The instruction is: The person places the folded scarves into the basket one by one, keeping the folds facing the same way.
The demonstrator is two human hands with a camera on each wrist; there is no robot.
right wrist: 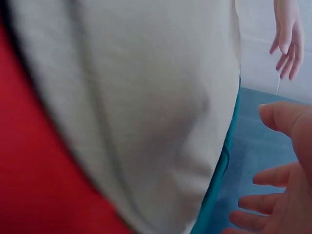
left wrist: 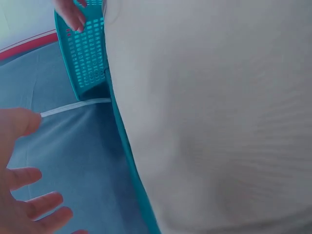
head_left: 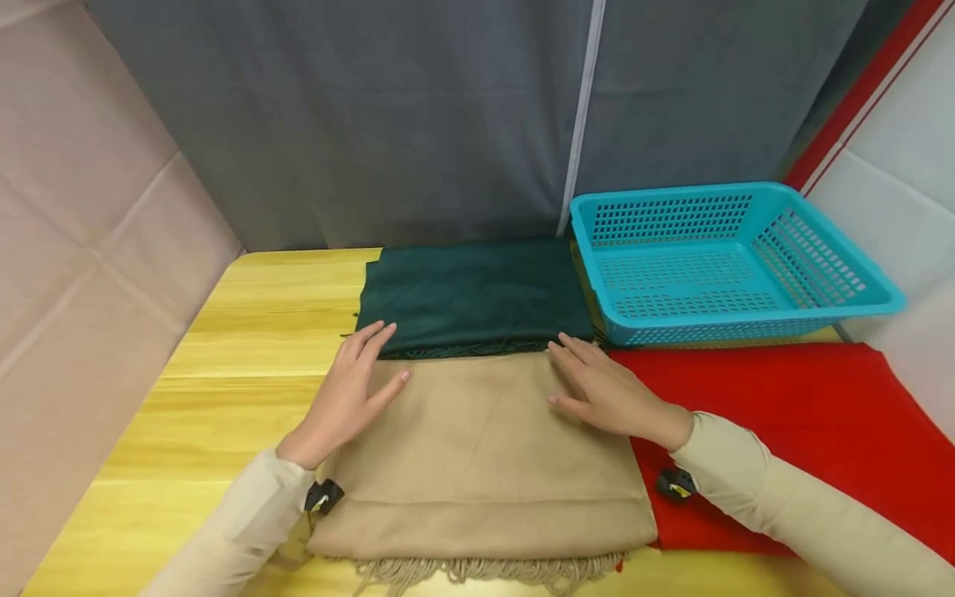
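Note:
A beige fringed scarf [head_left: 485,439] lies folded flat on the table, its twisted tassels hanging toward the front edge. Over its far left corner is my left hand [head_left: 351,394], fingers spread and straight. My right hand [head_left: 608,385] is at the far right corner, fingers extended, thumb pointing inward. Neither hand grips anything; whether they touch the cloth cannot be told. Both wrist views show spread fingers beside the beige cloth. Behind it a dark green fringed scarf [head_left: 477,290] lies folded. A red cloth [head_left: 791,431] is spread on the right, partly under my right forearm.
A turquoise plastic basket [head_left: 734,323] with perforated walls stands at the back right, with nothing inside. The yellow wood-grain table [head_left: 224,381] shows on the left. A grey curtain [head_left: 373,124] hangs behind, and pale walls flank both sides.

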